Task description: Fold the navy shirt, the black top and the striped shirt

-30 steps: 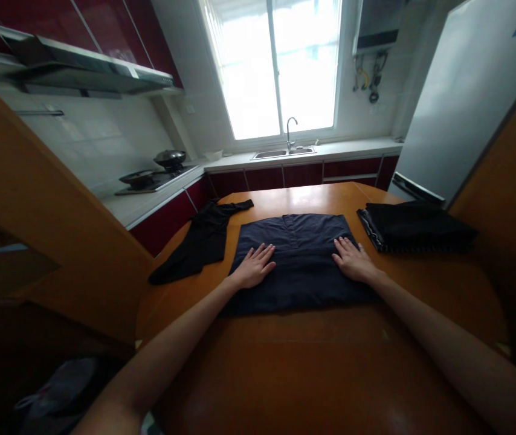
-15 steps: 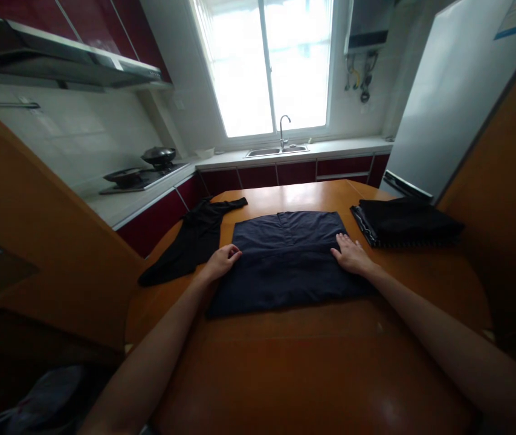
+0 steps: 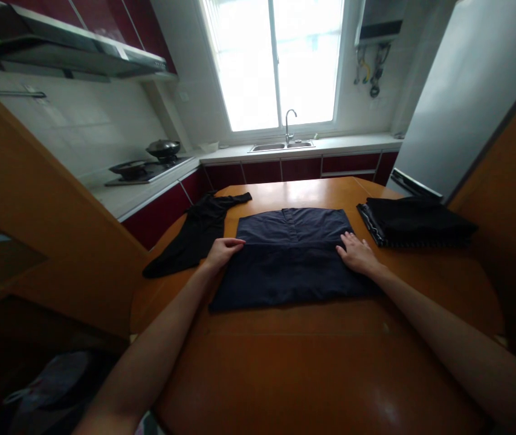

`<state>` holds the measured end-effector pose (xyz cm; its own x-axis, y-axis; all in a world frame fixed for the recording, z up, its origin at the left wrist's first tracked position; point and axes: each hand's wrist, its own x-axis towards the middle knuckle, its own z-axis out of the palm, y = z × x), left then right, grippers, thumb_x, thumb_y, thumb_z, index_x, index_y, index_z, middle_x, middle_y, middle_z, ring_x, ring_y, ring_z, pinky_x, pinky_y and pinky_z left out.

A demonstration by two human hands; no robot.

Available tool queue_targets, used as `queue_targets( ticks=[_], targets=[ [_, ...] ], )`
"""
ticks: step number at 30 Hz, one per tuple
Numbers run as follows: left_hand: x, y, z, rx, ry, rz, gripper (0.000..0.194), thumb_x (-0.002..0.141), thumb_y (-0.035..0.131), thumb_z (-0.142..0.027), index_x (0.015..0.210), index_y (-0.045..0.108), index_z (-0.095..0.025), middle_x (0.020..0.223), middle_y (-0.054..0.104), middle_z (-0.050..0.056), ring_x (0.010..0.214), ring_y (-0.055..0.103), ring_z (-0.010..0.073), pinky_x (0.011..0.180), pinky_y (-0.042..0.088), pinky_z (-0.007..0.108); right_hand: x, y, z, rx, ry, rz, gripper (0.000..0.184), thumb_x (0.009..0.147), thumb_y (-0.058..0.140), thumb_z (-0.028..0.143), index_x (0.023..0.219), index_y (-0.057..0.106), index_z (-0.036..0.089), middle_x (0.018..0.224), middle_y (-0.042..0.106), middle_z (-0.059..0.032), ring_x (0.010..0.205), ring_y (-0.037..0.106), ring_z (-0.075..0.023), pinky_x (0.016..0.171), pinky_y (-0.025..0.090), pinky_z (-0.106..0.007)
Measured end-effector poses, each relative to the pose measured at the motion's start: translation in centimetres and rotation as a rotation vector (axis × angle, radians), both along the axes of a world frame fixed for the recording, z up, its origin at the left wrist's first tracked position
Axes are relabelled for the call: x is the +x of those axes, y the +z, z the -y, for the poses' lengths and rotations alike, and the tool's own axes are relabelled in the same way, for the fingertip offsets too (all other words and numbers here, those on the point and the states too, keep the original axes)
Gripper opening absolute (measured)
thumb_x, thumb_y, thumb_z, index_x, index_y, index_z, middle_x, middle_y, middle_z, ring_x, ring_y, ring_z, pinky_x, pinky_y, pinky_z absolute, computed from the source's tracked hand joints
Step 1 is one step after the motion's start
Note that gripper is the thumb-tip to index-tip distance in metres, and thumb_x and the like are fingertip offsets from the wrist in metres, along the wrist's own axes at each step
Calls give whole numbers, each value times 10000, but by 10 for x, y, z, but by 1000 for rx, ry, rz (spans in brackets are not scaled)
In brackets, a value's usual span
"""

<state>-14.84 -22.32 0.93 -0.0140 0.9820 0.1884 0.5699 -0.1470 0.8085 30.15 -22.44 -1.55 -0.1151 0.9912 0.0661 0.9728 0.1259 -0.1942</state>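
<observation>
Under the bright window (image 3: 280,66), a folded navy garment (image 3: 285,272) lies on the wooden table (image 3: 312,368). The left hand (image 3: 222,252) pinches its folded layer's edge; the right hand (image 3: 357,252) rests open, gripping nothing. Probably edge-straightening; next calls for an even pull.

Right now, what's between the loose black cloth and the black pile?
In the head view, a dark blue garment lies there, the left hand at one edge, the right hand resting on the opposite side.
</observation>
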Motion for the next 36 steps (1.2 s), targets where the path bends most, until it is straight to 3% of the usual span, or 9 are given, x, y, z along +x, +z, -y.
queue_targets(
  ticks=[3,6,10,13,18,25,31,34,36],
  targets=[
    [0,0,0,29,54,-151,392,727,723,-469,922,799,-139,862,763,106,831,701,265,810,549,376,1,-1,1,3,-4,5,618,1005,313,434,1515,393,93,1611,305,-168,1494,270,-291,1192,217,-551],
    [15,8,7,163,43,-327,334,800,677,-394,1019,780,-164,1070,737,117,1039,668,289,992,494,420,-1,2,6,28,-13,30,625,1007,316,424,1518,377,69,1597,326,-191,1487,282,-302,1195,186,-568],
    [60,17,30,301,-210,-596,496,994,447,-419,1416,552,-181,1503,499,113,1404,437,261,1181,319,450,-24,15,21,230,-7,50,603,1009,303,352,1522,357,38,1600,302,-222,1512,197,-327,1198,85,-608],
    [97,14,48,246,-406,-733,583,1037,341,-505,1550,357,-228,1621,313,87,1511,243,256,1219,193,513,-57,24,33,298,176,-21,587,1020,263,345,1543,346,91,1630,266,-153,1529,151,-267,1221,94,-540],
    [119,6,54,128,-497,-847,648,1035,276,-581,1594,234,-256,1663,153,54,1540,107,271,1220,124,552,-90,21,44,61,450,-54,664,1016,267,503,1576,290,147,1657,185,-89,1536,125,-234,1224,133,-503],
    [113,3,52,97,-437,-849,608,1038,258,-582,1592,227,-331,1667,139,-4,1539,117,267,1228,127,506,-68,16,34,-19,251,-46,732,1003,237,607,1592,240,173,1659,188,-88,1535,130,-231,1228,95,-505],
    [103,4,49,40,-348,-764,634,1036,299,-554,1587,268,-242,1647,211,99,1529,150,301,1209,144,556,-28,14,25,0,92,9,682,1019,247,542,1564,311,136,1645,229,-133,1529,155,-260,1219,91,-532],
    [114,11,59,56,-339,-716,619,1037,313,-529,1569,318,-213,1633,249,127,1525,165,320,1192,168,596,-35,21,36,127,35,8,632,1022,277,428,1545,333,77,1620,268,-193,1520,181,-302,1206,100,-572],
    [131,13,73,149,-382,-703,592,1046,306,-493,1571,310,-221,1630,265,115,1528,168,288,1202,171,574,-55,26,53,226,127,-36,619,1013,289,373,1562,299,89,1630,247,-174,1526,160,-292,1210,97,-564]
  ],
)
